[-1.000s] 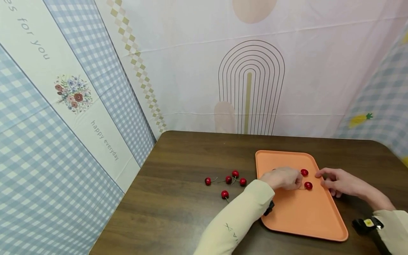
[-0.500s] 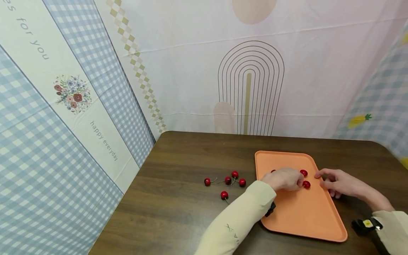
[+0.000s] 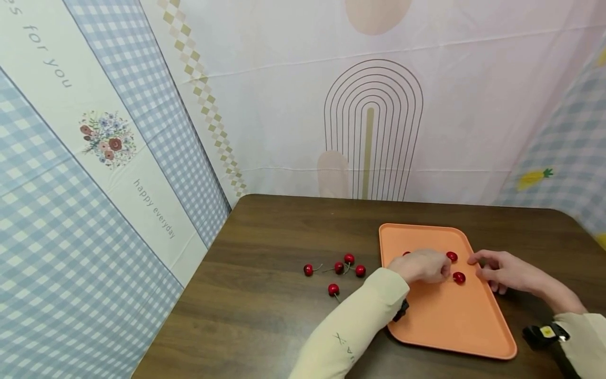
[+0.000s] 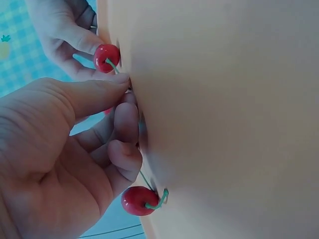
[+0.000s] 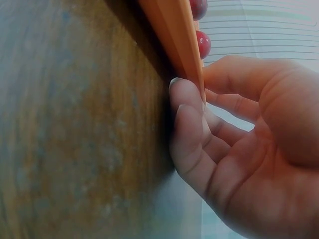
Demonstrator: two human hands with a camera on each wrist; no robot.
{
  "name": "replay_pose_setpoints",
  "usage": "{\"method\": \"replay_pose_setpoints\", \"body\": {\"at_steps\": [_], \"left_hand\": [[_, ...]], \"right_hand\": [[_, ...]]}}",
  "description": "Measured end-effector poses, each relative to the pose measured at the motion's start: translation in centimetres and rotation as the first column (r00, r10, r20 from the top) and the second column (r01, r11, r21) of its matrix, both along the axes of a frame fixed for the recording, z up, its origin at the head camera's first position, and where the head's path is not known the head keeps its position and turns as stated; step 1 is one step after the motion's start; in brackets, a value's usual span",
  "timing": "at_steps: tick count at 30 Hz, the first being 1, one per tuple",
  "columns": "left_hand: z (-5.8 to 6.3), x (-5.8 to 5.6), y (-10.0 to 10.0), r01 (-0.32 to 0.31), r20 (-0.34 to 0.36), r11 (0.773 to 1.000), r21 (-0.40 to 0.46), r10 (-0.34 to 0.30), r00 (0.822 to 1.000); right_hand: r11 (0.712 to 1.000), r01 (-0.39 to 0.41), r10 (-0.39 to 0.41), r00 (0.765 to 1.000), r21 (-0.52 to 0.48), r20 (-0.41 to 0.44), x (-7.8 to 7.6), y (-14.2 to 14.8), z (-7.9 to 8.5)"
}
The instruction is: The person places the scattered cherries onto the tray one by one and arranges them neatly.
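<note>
In the head view my left hand [image 3: 428, 265] is low over an orange tray [image 3: 454, 321]. Its thumb and fingertips pinch the thin green stem of a cherry [image 4: 107, 58], as the left wrist view shows; the same red cherry [image 3: 459, 278] lies just right of the fingers. Another cherry [image 3: 452, 257] sits behind it on the tray. One more, with a curved stem, is partly hidden beyond the left hand [image 3: 406, 253]. My right hand [image 3: 511, 269] grips the tray's right rim, fingers under the edge in the right wrist view [image 5: 187, 114].
Left of the tray, several stemmed cherries [image 3: 339, 268] lie loosely grouped on the dark wooden table [image 3: 265, 321]. A single cherry [image 3: 333, 290] lies nearer the front. A printed cloth [image 3: 284, 116] hangs behind the table, and a checked cloth [image 3: 71, 226] hangs at its left.
The cherry by my left fingers shifted slightly toward them, then out again to the right and nearer the front. My right hand has stayed at the rim.
</note>
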State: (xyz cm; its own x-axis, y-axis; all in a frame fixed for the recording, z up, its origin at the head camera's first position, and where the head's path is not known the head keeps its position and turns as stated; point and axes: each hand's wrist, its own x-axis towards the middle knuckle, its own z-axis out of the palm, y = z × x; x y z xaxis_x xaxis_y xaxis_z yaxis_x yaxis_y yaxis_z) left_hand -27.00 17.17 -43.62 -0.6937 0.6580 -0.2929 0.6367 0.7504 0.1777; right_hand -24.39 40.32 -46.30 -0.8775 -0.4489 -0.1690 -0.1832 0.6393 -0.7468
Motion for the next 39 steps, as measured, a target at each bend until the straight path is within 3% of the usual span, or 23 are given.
{"method": "replay_pose_setpoints", "body": {"at_steps": [6,12,18,31,39], "left_hand": [[0.7,0.0,-0.6,0.012,0.018,1.0,0.025,-0.013,1.0],[2.6,-0.5,-2.5,0.068,-0.01,0.993,0.1,-0.068,0.998],[4.0,-0.9,-5.2,0.075,0.02,0.97,0.233,-0.082,0.996],[4.4,-1.9,-11.4,0.036,-0.036,0.922,0.385,-0.024,0.999],[4.5,-1.9,-14.9,0.009,-0.039,0.913,0.408,0.007,0.999]], "right_hand": [[1.0,0.006,-0.006,1.0,0.001,0.009,0.1,0.0,-0.1],[1.0,0.019,-0.019,1.0,0.014,0.012,0.2,0.1,-0.1],[1.0,0.018,-0.019,1.0,0.02,0.025,0.2,0.3,0.0],[0.999,0.021,-0.021,1.0,0.029,0.019,0.1,-0.3,0.3],[0.999,0.025,-0.025,1.0,0.027,0.006,0.3,-0.3,0.4]]}}
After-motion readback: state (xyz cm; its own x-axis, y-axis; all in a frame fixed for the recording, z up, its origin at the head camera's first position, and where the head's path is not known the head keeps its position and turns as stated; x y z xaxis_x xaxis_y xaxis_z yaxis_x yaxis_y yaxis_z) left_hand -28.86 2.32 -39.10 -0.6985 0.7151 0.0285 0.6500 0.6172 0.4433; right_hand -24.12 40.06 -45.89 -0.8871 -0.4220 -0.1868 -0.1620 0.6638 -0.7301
